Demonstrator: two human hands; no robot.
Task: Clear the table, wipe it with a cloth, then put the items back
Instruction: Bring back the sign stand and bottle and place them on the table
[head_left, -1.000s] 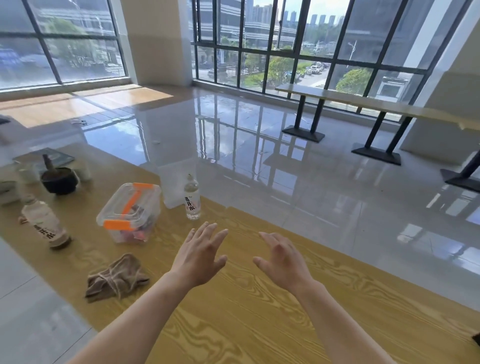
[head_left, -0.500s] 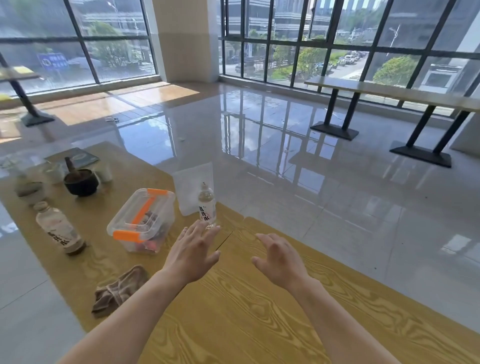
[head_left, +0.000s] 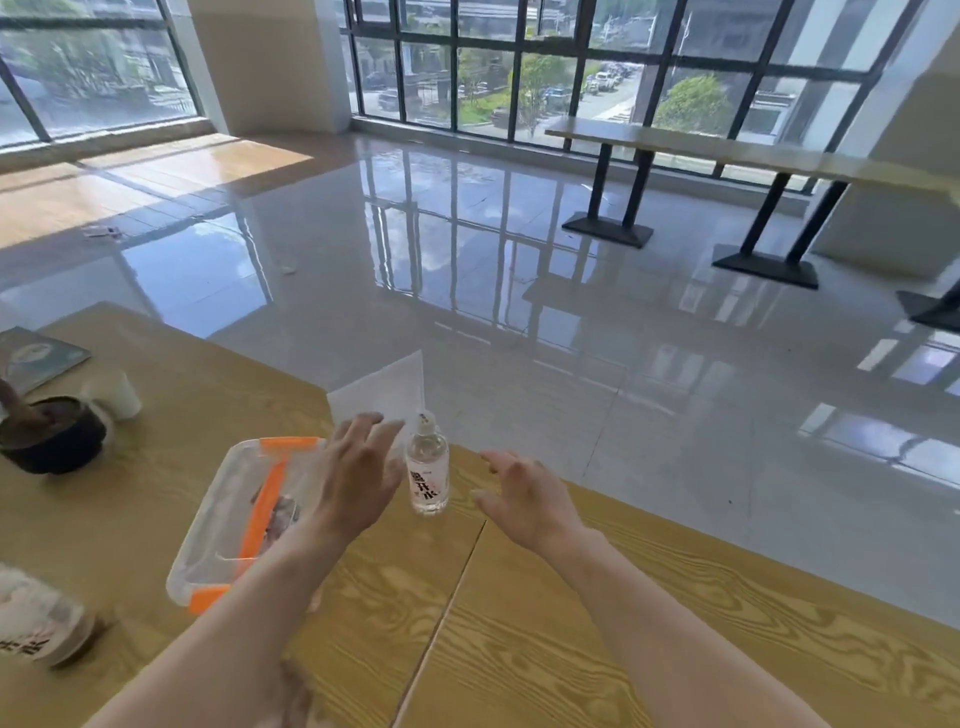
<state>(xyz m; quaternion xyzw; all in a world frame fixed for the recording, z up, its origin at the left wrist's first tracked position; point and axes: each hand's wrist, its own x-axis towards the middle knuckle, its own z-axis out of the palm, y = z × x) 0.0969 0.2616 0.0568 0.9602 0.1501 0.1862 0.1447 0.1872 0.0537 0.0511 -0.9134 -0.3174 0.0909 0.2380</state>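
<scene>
Table (head_left: 571, 649): fully laden; I judge clearing not yet begun.

Items on it:
- bottle (head_left: 427, 475), upright near the far edge
- clear box (head_left: 234, 525) with orange clips, just left of it
- paper (head_left: 382, 392) behind both
- bowl (head_left: 49, 436), cup (head_left: 120, 396) and booklet (head_left: 36, 353), far left
- second bottle (head_left: 36, 629), near left, blurred

Cloth: not in view.

My left hand (head_left: 358, 478): fingers spread, empty, above the box's far end.

My right hand (head_left: 524, 499): loosely curved, empty, right of the bottle, apart from it.

Left to do: clearing, wiping, returning.
</scene>
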